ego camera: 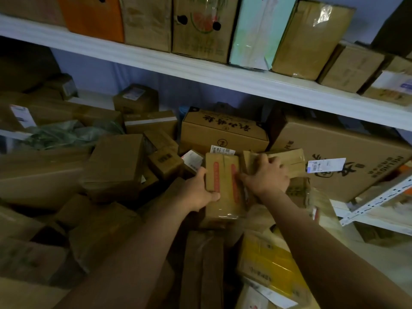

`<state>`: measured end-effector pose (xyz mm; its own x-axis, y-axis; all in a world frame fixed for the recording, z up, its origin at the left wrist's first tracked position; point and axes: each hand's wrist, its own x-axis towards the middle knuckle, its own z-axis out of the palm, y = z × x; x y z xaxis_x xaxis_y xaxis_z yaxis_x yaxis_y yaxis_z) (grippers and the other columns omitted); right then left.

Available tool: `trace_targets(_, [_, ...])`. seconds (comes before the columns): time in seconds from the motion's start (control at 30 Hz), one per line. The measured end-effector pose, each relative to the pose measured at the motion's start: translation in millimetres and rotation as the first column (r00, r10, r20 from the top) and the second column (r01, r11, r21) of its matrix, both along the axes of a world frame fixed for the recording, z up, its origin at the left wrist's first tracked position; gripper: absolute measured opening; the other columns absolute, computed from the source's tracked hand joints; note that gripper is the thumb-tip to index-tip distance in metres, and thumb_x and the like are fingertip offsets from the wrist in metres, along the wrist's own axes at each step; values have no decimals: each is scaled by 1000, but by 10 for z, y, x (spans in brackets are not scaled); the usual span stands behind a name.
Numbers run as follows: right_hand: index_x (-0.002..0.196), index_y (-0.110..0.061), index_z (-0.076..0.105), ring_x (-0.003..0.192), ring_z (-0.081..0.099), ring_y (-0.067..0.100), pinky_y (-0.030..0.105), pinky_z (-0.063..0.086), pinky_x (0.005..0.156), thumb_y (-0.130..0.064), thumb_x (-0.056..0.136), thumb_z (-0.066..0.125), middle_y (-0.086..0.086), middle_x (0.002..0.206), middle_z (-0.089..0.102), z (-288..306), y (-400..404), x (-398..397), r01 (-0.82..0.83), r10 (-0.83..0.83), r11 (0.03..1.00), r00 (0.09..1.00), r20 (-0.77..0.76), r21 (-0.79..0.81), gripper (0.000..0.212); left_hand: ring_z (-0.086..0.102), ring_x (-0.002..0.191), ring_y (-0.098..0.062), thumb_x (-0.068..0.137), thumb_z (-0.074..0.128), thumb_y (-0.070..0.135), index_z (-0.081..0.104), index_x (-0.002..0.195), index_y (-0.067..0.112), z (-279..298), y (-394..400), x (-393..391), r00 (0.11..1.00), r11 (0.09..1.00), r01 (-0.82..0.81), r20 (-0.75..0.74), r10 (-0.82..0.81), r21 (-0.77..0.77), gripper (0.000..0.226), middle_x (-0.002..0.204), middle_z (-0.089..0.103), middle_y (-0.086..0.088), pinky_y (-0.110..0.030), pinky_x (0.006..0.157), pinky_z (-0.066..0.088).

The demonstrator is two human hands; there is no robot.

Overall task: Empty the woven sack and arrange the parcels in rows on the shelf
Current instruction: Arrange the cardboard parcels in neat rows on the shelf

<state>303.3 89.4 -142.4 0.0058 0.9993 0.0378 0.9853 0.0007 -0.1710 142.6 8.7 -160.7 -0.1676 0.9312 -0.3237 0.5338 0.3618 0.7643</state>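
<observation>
The parcel (223, 188), a flat brown carton wrapped in clear tape with two red stripes down its top and a white label at its far end, lies lengthwise among the heap on the lower shelf (374, 221), its far end against a printed box (225, 132). The left hand (200, 192) grips its left edge, thumb over the top, likely to steady or square it. The right hand (266, 175) lies just beside, fingers curled over a second carton (287, 161) set crosswise at the parcel's right; it seems to be pulling or nudging it into line. The sack itself I cannot make out. Loose cartons crowd the left, a big flat box (347, 157) leans at the right, and the upper shelf (200, 70) bears upright boxes in a row.
</observation>
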Motion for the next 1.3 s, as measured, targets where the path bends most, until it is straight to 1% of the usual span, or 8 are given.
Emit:
trace_targets(0.1, [134,-22,37,128,38,38,51,35,103,-66,78,53,17,140,38,17,7,44,81,-81,997,996,42,0,73,65,85,-17,86,64,27,32,133,31,17,41,39,994,995,91,-50,-93,-38,57,109,61,0,-32,68,58])
trace_targets(0.23, [134,-15,44,134,34,34,51,28,110,-56,86,52,15,141,39,53,-13,-209,94,-94,995,995,-15,29,64,61,102,-18,84,65,29,50,127,21,79,64,-194,993,999,-36,-114,40,38,46,112,62,-1,-39,88,53])
trace_targets(0.4, [120,-21,57,120,46,21,37,43,101,-32,90,58,5,127,50,68,-240,-842,-238,281,945,942,-184,223,32,53,115,-23,87,62,31,47,128,21,273,-134,-1050,914,930,-318,-202,353,185,45,132,50,-9,-41,97,47])
trace_targets(0.5, [103,-25,61,103,57,13,37,52,92,-31,92,55,-4,108,61,-8,-447,-1285,-496,440,868,784,-437,-15,13,39,130,-33,81,65,48,31,142,12,174,-352,-1557,764,859,-489,-402,505,151,78,144,34,-16,-45,103,36])
trace_targets(0.6, [115,-32,58,114,52,13,41,45,100,-58,84,55,-5,123,57,-100,-737,-1650,-651,306,652,694,-651,-388,40,35,133,-37,71,66,61,26,145,12,-103,-457,-1950,774,803,-596,-279,568,-21,98,148,31,-16,-51,105,34])
trace_targets(0.73, [139,-38,39,124,39,16,33,34,95,-63,78,57,0,143,40,-197,-966,-1868,-715,222,470,663,-715,-517,68,36,134,-37,78,68,48,26,145,7,-316,-530,-2135,796,791,-605,-101,597,-94,89,149,33,-18,-47,106,33])
trace_targets(1.07, [142,-31,37,133,39,27,48,40,104,-51,80,66,1,147,40,-189,-952,-1745,-520,255,390,854,-453,-760,72,50,121,-30,76,74,30,43,136,13,-402,-543,-2112,935,918,-353,-94,341,-182,70,135,51,-10,-44,102,42])
trace_targets(1.3, [134,-26,46,122,48,30,50,45,100,-38,89,60,4,127,51,-69,-862,-1494,-473,207,489,879,-430,-733,49,49,122,-30,85,66,33,43,136,13,-409,-785,-2001,916,917,-368,109,386,-153,60,137,48,-9,-42,99,43])
